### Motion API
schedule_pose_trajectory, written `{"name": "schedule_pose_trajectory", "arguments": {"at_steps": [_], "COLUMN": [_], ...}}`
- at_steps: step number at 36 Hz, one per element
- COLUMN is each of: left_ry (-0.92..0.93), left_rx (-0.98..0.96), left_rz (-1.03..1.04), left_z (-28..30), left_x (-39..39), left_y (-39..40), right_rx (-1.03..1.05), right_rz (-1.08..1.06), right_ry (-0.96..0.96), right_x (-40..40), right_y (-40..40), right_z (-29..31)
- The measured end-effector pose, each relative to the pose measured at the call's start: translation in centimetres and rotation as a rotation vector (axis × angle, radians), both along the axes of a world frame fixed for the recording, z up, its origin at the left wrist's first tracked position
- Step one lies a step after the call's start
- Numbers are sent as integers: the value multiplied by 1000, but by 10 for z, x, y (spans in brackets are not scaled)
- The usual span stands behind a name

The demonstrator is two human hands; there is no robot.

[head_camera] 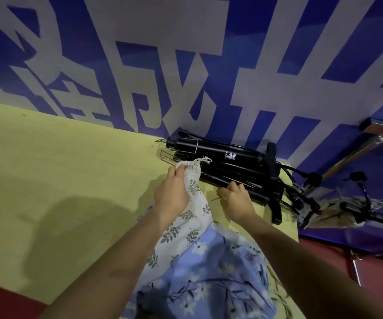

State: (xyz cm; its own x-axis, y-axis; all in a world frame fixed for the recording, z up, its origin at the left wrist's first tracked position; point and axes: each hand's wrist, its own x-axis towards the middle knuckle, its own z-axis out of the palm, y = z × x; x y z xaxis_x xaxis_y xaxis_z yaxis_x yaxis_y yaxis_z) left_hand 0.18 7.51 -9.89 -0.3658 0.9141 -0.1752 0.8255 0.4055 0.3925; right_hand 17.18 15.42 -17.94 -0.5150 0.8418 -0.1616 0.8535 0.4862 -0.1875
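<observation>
Head view, single entry.

- Left hand point(172, 194): reaches forward over the yellow-green surface point(59, 157). The fingers are curled round the top corner of the white leaf-print cloth point(196, 189) and pinch it tight.
- White leaf-print cloth: runs from that held corner back toward the person, lying on the surface between the two forearms. A frayed cord end point(203, 160) sticks out of the gripped corner and lies against the black bundle.
- Right hand point(237, 201): placed just to the right of the cloth, palm down. The bent fingertips touch the nearest tube of the folded black stand point(232, 166). Whether they clasp the tube or only rest on it cannot be told.
- Folded black stand: a bundle of dark tubes lying on its side at the far edge of the surface, close to the wall. It bears a small white logo, and a black strap point(271, 162) binds it near its right end.
- Wire loops point(181, 145): thin metal, at the left end of the bundle.
- Blue flowered cloth point(209, 277): nearest the person, overlapping the lower part of the white cloth.
- Wall covering point(185, 54): blue with large pale shapes.
- Second dark stand point(365, 208): off to the right, beyond the surface edge.
- Red floor point(347, 261): lower right.
</observation>
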Motion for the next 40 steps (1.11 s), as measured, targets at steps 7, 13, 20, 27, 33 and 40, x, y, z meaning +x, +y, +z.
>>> {"name": "schedule_pose_trajectory", "arguments": {"at_steps": [7,13,20,27,33,40], "left_ry": [-158,-284,-448,-456,-397,-442], "left_rx": [4,-17,-99,-128,-101,-38], "left_rz": [-68,-125,-163,-173,-174,-173], "left_z": [-14,-7,13,42,69,89], "left_x": [1,-6,-1,8,8,-4], "left_y": [6,3,0,-4,-9,-20], "right_rx": [85,107,-83,-82,-70,-201], "right_rz": [-20,-81,-323,-225,-59,-49], "right_ry": [-49,42,627,940,928,818], "right_x": [-9,-7,-1,-13,-30,-47], "right_y": [2,-1,-8,-28,-42,-47], "right_z": [-19,-17,30,80,102,109]}}
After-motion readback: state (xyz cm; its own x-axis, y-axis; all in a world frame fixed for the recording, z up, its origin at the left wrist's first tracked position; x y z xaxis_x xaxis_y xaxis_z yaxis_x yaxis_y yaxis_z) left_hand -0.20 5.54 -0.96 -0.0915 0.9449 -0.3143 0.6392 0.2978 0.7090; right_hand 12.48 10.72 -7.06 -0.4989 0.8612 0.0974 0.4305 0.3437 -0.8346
